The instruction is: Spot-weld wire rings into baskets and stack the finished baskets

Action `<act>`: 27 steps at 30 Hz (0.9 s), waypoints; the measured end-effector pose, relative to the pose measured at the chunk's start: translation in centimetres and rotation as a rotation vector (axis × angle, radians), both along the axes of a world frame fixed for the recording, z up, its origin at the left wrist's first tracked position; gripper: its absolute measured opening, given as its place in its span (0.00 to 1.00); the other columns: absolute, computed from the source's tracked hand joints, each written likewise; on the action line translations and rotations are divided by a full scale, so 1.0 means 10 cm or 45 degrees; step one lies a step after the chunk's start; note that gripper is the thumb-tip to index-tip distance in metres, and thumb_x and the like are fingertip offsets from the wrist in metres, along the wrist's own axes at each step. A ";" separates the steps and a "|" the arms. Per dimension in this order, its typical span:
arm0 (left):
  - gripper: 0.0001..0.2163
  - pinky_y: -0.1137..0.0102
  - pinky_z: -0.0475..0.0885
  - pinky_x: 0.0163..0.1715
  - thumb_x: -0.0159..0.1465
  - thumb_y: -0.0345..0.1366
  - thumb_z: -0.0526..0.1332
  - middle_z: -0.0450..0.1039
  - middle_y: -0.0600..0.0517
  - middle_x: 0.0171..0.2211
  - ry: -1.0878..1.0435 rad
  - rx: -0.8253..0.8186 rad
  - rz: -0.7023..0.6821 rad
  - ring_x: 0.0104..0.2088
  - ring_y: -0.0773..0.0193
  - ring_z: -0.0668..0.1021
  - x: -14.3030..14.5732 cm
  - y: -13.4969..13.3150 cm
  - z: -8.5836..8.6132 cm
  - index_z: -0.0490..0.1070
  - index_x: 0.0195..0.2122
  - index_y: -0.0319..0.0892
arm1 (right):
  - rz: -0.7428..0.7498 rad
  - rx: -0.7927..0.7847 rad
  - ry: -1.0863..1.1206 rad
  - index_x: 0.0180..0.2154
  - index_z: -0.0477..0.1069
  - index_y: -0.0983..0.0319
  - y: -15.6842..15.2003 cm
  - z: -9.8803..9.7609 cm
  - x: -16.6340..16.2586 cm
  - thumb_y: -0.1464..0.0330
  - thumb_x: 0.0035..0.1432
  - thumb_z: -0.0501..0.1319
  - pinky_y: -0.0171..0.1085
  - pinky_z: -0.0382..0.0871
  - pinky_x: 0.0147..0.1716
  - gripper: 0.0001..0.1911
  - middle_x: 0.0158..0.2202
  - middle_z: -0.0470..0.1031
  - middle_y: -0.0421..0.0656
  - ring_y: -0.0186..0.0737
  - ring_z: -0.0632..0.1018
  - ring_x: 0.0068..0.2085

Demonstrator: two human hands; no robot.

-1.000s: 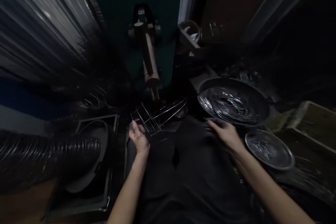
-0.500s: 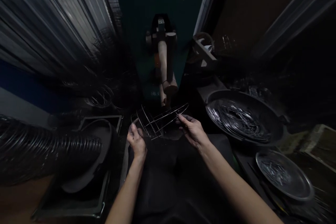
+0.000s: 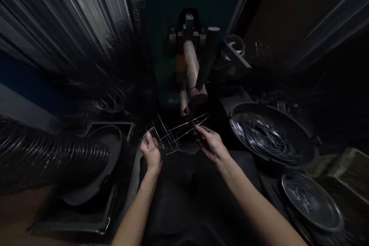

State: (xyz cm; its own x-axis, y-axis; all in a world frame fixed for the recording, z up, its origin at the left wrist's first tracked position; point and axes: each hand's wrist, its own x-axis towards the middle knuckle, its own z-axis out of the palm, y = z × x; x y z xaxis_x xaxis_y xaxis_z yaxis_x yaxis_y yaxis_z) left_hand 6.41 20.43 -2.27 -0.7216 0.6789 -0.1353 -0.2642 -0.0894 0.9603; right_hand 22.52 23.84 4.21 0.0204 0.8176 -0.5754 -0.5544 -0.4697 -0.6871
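Observation:
A small wire grid (image 3: pixel 170 132) of thin crossing rods lies under the copper arm (image 3: pixel 193 70) of a green welding machine (image 3: pixel 184 27). My left hand (image 3: pixel 150 152) grips the grid's left edge. My right hand (image 3: pixel 210 143) pinches a thin curved wire (image 3: pixel 190 123) that lies across the grid's right side. The arm's lower tip (image 3: pixel 186 112) sits just above the grid's far edge.
A large dark pan (image 3: pixel 271 134) full of loose wires stands to the right, with a smaller metal dish (image 3: pixel 313 201) of short pieces nearer me. A coiled black hose (image 3: pixel 52 157) and a dark tray (image 3: pixel 86 184) lie to the left. Finished wire pieces (image 3: pixel 111 102) pile behind.
My right hand moved from the large pan over to the grid with a wire and now holds it across the grid. My left hand stayed on the grid.

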 end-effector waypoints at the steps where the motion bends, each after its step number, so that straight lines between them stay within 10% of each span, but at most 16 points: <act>1: 0.21 0.81 0.50 0.14 0.57 0.53 0.59 0.50 0.62 0.15 0.001 -0.004 -0.004 0.15 0.76 0.55 0.00 0.00 0.01 0.73 0.39 0.38 | -0.001 -0.002 -0.001 0.26 0.74 0.66 0.01 -0.01 0.00 0.73 0.37 0.72 0.23 0.61 0.16 0.10 0.23 0.73 0.40 0.27 0.72 0.24; 27: 0.22 0.80 0.47 0.13 0.55 0.48 0.62 0.47 0.63 0.15 -0.258 -0.026 -0.119 0.13 0.78 0.53 -0.07 0.09 0.28 0.72 0.44 0.37 | 0.014 -0.004 0.012 0.28 0.74 0.66 -0.04 0.03 0.07 0.70 0.45 0.70 0.23 0.64 0.17 0.08 0.25 0.74 0.40 0.27 0.73 0.23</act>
